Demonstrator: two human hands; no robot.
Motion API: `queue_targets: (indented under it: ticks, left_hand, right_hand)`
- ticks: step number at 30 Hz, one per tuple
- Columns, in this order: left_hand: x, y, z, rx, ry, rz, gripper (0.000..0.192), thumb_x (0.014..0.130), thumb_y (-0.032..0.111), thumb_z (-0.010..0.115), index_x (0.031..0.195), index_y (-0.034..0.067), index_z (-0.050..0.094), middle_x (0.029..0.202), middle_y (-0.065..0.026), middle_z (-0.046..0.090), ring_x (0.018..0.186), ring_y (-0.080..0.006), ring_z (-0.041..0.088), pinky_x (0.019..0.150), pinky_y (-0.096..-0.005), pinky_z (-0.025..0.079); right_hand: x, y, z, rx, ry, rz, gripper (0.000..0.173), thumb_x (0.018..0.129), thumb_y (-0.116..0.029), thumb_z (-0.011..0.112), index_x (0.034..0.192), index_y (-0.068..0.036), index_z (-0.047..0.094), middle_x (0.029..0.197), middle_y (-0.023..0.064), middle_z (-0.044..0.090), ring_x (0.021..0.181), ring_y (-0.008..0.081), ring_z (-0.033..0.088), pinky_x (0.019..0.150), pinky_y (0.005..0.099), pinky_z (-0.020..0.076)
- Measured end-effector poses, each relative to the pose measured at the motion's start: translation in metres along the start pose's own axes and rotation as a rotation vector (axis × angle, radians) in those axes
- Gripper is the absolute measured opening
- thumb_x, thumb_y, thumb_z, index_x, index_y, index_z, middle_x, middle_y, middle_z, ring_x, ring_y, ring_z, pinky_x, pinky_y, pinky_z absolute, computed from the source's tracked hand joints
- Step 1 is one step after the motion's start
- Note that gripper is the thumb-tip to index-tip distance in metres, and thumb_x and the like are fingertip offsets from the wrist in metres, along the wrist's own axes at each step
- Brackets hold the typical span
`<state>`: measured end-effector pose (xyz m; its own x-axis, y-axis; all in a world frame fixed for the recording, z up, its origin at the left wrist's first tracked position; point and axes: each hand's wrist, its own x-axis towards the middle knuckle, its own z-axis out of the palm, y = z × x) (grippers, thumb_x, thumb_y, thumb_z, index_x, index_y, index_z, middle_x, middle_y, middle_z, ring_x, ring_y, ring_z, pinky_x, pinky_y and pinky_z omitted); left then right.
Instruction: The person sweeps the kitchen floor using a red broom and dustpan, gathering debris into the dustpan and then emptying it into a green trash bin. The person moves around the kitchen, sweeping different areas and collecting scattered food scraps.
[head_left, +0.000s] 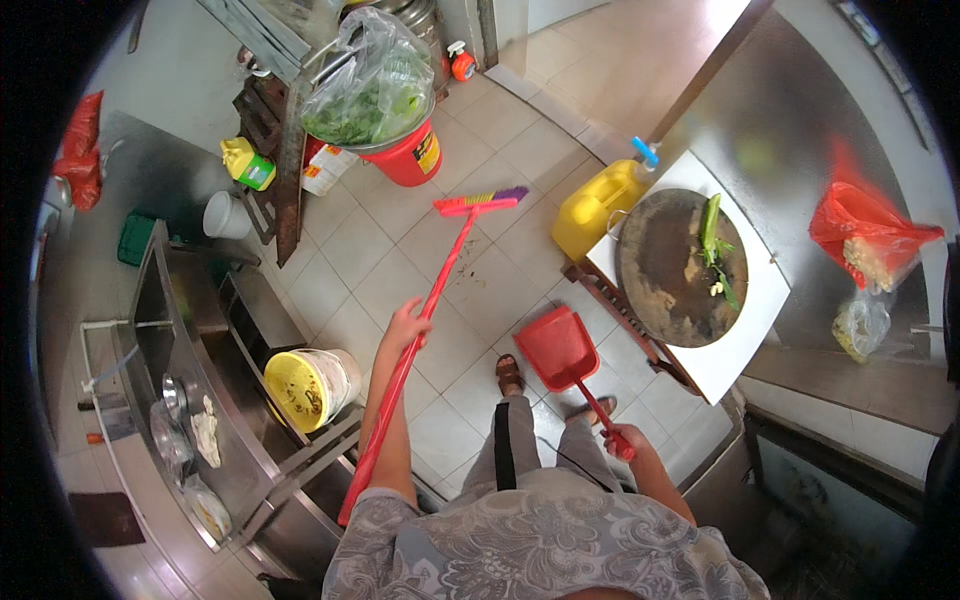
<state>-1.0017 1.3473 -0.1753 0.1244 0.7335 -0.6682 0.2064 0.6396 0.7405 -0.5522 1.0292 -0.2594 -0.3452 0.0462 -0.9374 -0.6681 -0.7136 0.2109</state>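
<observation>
My left hand (407, 325) is closed around the red handle of a broom (442, 279). The broom's head, with red, yellow and purple bristles, lies out ahead on the tiled floor (367, 259). Beside the bristles are small dark scraps of debris (466, 262). In my right hand (630, 444) is the grip of a red plastic dustpan (559, 349). Its pan is in front of my feet, the open edge turned away from me. Whether the pan touches the floor I cannot tell.
On the right, a round wooden chopping board (675, 300) bears green vegetable pieces, beside a yellow jerrycan (600, 206). Ahead stands a red bucket (409, 157) under bagged greens (367, 105). Left are a food-waste bucket (341, 382) and a steel sink unit (225, 420).
</observation>
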Motion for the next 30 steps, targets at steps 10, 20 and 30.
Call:
queue_targets:
  ticks: [10,20,30]
  left_hand:
    - [0.171,0.003,-0.044,0.049,-0.137,-0.135,0.06,0.071,0.0,0.06,0.13,0.002,0.046,0.062,-0.0034,0.053,0.04,-0.0123,0.049,0.035,-0.027,0.039]
    - [-0.031,-0.075,-0.086,-0.055,-0.035,-0.289,0.067,0.07,-0.005,0.061,0.134,-0.001,0.042,0.061,-0.0043,0.053,0.038,-0.0124,0.047,0.034,-0.0259,0.036]
    - [-0.027,-0.103,-0.099,-0.542,0.262,-0.198,0.044,0.078,0.001,0.053,0.121,0.001,0.046,0.057,-0.0001,0.045,0.038,-0.0087,0.041,0.034,-0.022,0.032]
  right_hand:
    - [0.062,-0.063,0.14,-0.083,0.157,0.001,0.023,0.09,-0.023,0.054,0.082,-0.002,0.052,0.061,0.004,0.05,0.043,0.0138,0.046,0.036,0.0253,0.0412]
    - [0.075,-0.09,0.181,-0.246,0.189,-0.142,0.012,0.087,-0.016,0.055,0.085,-0.005,0.053,0.068,0.0057,0.055,0.049,0.0147,0.052,0.038,0.0278,0.0458]
    - [0.089,-0.131,0.182,-0.265,0.096,-0.05,0.012,0.085,-0.015,0.057,0.086,-0.007,0.048,0.069,0.0054,0.054,0.052,0.0162,0.053,0.041,0.029,0.0452]
